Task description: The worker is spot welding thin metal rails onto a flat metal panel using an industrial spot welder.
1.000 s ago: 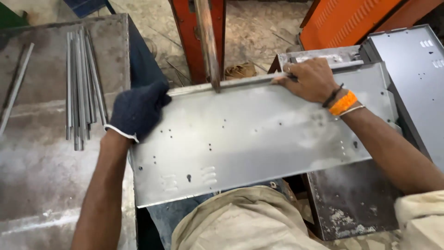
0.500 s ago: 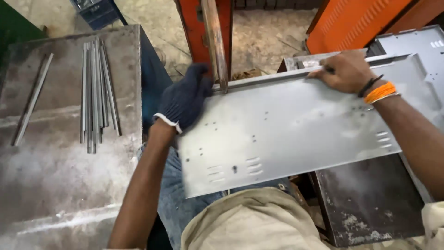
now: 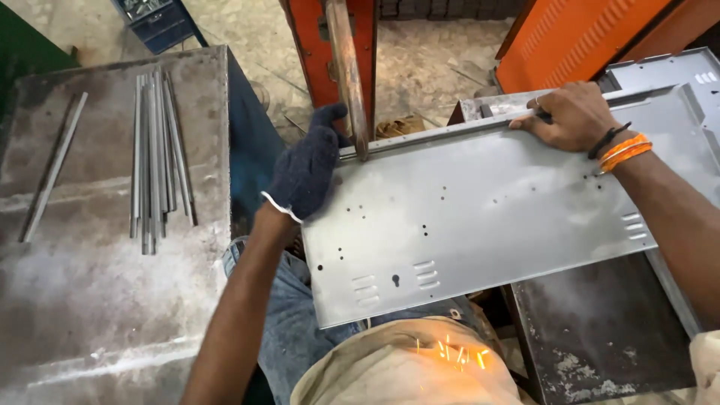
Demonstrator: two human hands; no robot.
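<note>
Gripping the flat grey perforated sheet-metal panel (image 3: 487,217), my dark-gloved left hand (image 3: 307,169) clamps its corner just beside the copper electrode rod (image 3: 349,75), while my bare right hand (image 3: 574,116) presses closed fingers on the far edge, well along the panel's length.

Dark knit glove (image 3: 306,169), orange wristbands (image 3: 624,150), jeans (image 3: 289,330)
</note>
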